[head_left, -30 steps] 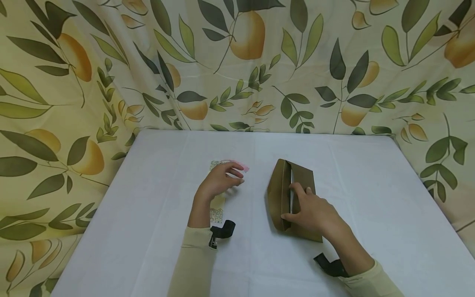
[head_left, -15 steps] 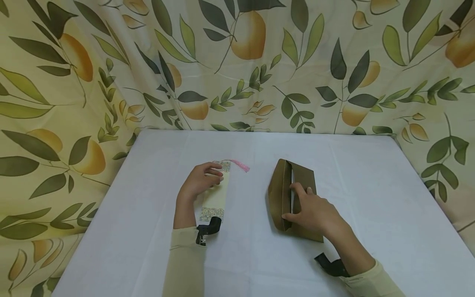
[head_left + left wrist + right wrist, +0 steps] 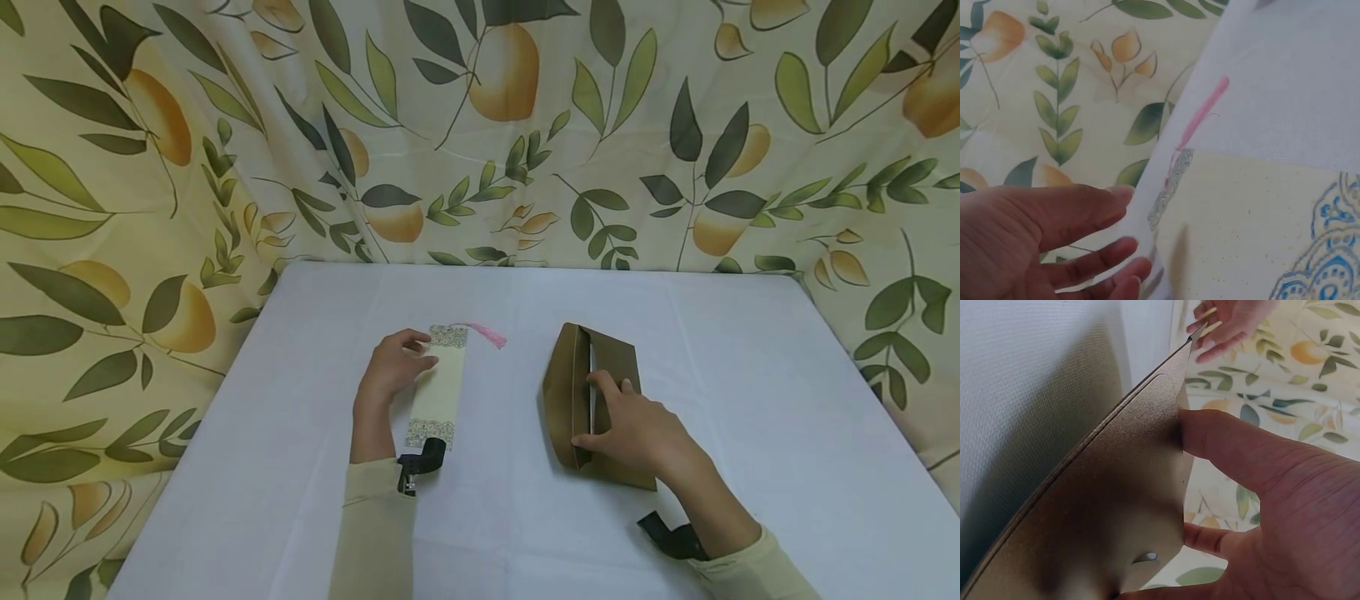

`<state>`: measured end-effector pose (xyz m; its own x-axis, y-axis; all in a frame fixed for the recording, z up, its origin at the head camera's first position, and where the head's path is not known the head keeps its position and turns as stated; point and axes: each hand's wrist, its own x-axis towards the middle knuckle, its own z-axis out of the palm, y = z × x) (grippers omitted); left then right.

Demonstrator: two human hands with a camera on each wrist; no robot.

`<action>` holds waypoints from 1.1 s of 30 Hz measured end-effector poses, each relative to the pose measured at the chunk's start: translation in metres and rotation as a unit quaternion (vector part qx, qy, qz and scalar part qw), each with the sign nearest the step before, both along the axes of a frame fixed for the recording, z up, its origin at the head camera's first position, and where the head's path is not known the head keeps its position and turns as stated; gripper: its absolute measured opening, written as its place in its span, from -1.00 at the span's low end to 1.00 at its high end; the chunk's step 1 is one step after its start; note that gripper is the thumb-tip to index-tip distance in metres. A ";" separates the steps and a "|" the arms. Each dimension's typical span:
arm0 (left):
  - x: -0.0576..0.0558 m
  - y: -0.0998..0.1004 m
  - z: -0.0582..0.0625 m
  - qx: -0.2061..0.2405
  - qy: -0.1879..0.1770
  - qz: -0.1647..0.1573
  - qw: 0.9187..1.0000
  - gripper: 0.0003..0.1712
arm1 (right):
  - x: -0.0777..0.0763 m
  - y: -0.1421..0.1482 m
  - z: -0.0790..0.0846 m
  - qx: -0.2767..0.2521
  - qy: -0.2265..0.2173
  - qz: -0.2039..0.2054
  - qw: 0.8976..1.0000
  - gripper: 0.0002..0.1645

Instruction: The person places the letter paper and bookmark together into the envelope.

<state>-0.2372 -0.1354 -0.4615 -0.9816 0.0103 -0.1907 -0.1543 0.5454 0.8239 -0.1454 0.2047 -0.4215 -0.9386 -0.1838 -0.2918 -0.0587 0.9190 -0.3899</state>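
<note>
On the white tablecloth lies a cream bookmark (image 3: 438, 387) with patterned bands at both ends and a pink tassel (image 3: 487, 337) at its far end. My left hand (image 3: 393, 362) hovers at the bookmark's left side, fingers loosely bent and holding nothing. In the left wrist view, blue ornament shows on the bookmark (image 3: 1229, 219). To the right, a brown envelope (image 3: 618, 354) has its flap folded out to the left and its mouth parted. My right hand (image 3: 637, 429) grips it at the mouth, thumb and fingers spread along the opening; some fingertips are hidden behind the paper.
The white-covered table (image 3: 322, 517) ends at a far edge in front of a curtain (image 3: 487, 192) printed with fruit and leaves. Each wrist carries a black camera mount, the left mount (image 3: 423, 458) overlapping the bookmark's near end in the head view.
My left hand has drawn back to the left from above the bookmark, uncovering most of it, and the bookmark's near end has shifted slightly left. My right hand stays on the envelope.
</note>
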 end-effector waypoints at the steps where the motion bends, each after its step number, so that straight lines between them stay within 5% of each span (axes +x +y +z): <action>1: 0.000 0.000 -0.001 -0.007 0.000 0.001 1.000 -0.52 | 0.000 0.000 -0.001 0.000 0.001 0.001 1.000 0.11; 6: -0.001 0.007 -0.005 -0.040 -0.005 -0.009 0.999 -0.42 | 0.001 0.001 -0.003 -0.003 0.004 0.004 1.000 0.09; 15: 0.003 0.029 -0.005 -0.078 0.001 -0.020 0.997 0.04 | 0.000 0.001 -0.004 -0.003 0.002 0.005 1.000 0.09; 33: 0.003 0.033 -0.001 -0.101 -0.025 -0.014 0.994 -0.11 | 0.000 0.000 -0.001 -0.001 -0.002 0.003 1.000 0.10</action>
